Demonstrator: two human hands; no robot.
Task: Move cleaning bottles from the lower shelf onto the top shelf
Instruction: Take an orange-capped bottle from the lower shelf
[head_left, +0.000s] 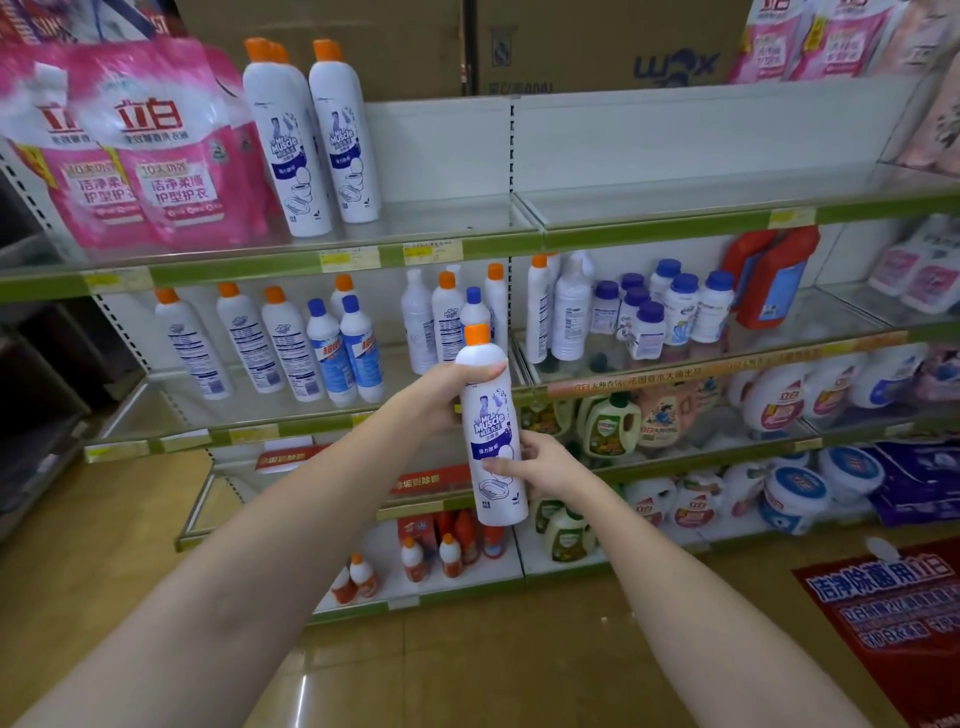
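Up front: shop aisle, green-edged shelves, tan tile floor (130, 561).
Bottle: I've got the white orange-capped bottle (491, 431) upright in mid-air, before the lower shelf (244, 434).
Grip: left hand (447, 395) wraps its shoulder, right hand (540, 462) clamps the label.
Writing: "Mr Muscle".
Room: top shelf (675, 208) bare right of two matching bottles (317, 140).

Pink detergent pouches (156, 150) stand left; a red floor sticker (893, 613) lies right.

Both hands on one upright white bottle (491, 431): left hand (447, 395) grips its shoulder, right hand (540, 462) its label. Top shelf (467, 249) holds what look like three matching bottles (317, 140).
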